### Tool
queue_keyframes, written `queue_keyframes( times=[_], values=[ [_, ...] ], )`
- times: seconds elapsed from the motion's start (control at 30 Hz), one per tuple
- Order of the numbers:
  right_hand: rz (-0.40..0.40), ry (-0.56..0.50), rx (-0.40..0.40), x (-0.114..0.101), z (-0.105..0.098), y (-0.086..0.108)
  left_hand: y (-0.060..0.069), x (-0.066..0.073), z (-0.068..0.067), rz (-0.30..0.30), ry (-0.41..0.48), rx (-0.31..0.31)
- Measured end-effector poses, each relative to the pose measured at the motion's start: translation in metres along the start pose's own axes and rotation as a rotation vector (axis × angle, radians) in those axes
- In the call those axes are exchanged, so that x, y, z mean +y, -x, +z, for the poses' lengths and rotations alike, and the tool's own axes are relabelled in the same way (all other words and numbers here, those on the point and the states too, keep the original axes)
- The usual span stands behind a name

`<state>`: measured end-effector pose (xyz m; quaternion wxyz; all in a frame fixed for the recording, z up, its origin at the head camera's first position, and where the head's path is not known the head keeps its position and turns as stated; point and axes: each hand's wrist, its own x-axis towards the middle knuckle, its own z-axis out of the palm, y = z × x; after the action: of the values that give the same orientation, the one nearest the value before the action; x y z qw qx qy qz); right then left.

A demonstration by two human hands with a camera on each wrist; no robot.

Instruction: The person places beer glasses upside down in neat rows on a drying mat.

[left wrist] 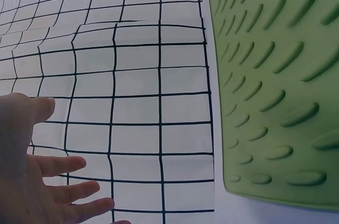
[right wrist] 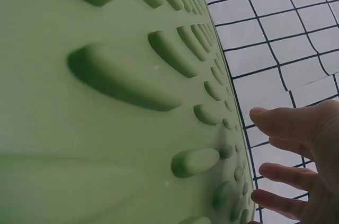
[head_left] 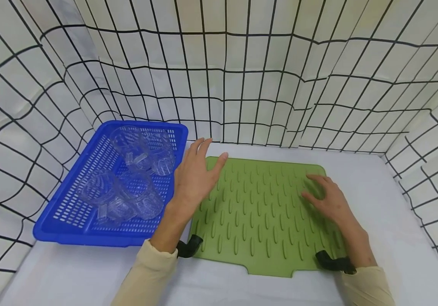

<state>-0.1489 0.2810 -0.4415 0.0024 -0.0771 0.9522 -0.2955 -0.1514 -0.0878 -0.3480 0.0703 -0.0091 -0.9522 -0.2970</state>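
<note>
Green and probably silicone, the ridged drying mat lies flat on the white surface, with its drain lip at the mat's near edge, turned that way, I suppose, so that any water would run off towards my side. My left grip hangs over the mat's left edge, fingers extended and thumb standing off; my right grip is poised over the mat's right side, fingers loosely bent, a gap between thumb and fingertips. Neither holds anything. With one at either side they frame the mat, a stance that would suit squaring it up or steadying it, I judge; whether any fingertip rests on it I cannot tell for certain. Just left of the mat sits the blue perforated plastic basket, with several clear handled mugs bunched inside, likely so that its walls stop them rolling, and near enough to the mat for a short reach. Their outlines overlap, so I cannot count them surely. Beyond the mat rises the black-gridded white cloth, perhaps hung as a plain backdrop.
</note>
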Motion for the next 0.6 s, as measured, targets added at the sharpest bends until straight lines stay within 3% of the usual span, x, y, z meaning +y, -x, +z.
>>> queue_keyframes(
  times=[0.6],
  values=[
    [-0.007,0.004,-0.006,0.008,-0.003,0.007,0.004,-0.010,-0.018,-0.011,0.066,0.047]
  ],
)
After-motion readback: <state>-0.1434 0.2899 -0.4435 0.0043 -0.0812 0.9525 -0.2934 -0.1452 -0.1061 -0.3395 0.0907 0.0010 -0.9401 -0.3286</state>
